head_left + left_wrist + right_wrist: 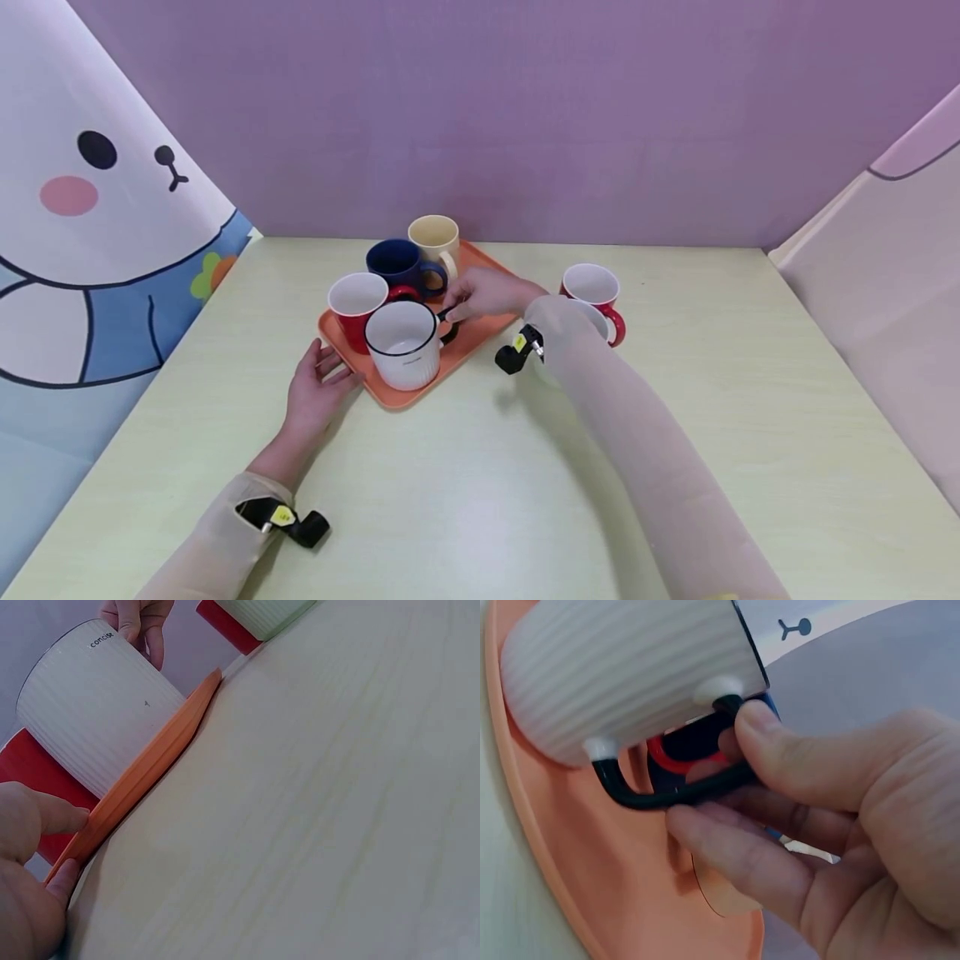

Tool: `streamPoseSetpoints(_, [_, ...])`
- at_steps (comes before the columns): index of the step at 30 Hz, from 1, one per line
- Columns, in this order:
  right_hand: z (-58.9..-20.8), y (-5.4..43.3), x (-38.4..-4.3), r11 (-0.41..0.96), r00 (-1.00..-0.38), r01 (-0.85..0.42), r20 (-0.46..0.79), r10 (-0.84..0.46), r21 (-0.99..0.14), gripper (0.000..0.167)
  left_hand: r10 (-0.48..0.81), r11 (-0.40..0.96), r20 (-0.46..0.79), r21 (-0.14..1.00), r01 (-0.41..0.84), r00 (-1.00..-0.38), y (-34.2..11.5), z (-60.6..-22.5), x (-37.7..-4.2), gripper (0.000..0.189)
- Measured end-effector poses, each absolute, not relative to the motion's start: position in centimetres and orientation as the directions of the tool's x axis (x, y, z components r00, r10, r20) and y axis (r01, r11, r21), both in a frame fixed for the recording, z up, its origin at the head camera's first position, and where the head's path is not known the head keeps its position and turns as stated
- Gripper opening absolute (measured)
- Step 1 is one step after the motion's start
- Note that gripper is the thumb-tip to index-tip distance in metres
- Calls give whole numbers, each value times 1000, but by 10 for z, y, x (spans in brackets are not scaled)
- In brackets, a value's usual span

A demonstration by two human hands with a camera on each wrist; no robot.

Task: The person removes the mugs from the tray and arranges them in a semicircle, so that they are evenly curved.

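Note:
My right hand [483,293] pinches the black handle [682,796] of a white ribbed mug [403,350] with a dark rim. The mug is upright over the near part of an orange tray [395,400], its base low behind the tray's rim in the left wrist view. My left hand [321,392] holds the tray's left edge, with fingertips on either side of the rim [142,776]. A red mug [349,325], a navy mug [393,265] and a cream mug [435,233] stand on the tray behind the white one.
Right of the tray, another red mug [592,283] with a white inside stands on the light wooden table [450,500]. A pale mug [596,315] in front of it is mostly hidden by my right sleeve. A purple wall [525,117] rises behind the table.

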State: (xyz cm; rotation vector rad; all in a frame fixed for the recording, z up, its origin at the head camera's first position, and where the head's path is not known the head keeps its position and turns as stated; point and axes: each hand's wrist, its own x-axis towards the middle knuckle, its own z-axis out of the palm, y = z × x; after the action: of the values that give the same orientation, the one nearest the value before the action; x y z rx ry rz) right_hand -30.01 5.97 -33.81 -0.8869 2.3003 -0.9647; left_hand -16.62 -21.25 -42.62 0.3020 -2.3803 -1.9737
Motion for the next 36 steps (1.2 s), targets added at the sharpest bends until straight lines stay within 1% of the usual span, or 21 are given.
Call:
streamPoseSetpoints(6, [-338,60,-297,551,-705,-360,-167,-689,-753,13,-173,182,-111,973,-142,-979,-213,-427,-168,93])
streamPoseSetpoints(13, [-332,63,-293,560,-725,-366,-149,-672,-744,15,-179,202,-127,966,-162,-976,-213,-426,-167,93])
streamPoseSetpoints(17, [-327,70,-293,553,-739,-331,-155,-656,-764,15,-178,189,-126,969,-159,-976,-213,-426,-168,93])
streamPoseSetpoints(23, [-318,80,-289,542,-776,-279,-146,-614,-793,15,-169,188,-134,968,-166,-977,-213,-427,-167,90])
streamPoseSetpoints(27, [-313,85,-286,561,-804,-249,-154,-574,-789,12,-158,193,-125,969,-155,-979,-214,-427,-167,86])
streamPoseSetpoints(31, [-308,91,-283,576,-827,-228,-156,-540,-785,12,-137,201,-95,972,-121,-986,-214,-427,-168,80])
streamPoseSetpoints(36, [-302,101,-284,547,-844,-210,-132,-520,-811,15,-126,210,-76,973,-101,-989,-214,-427,-168,76])
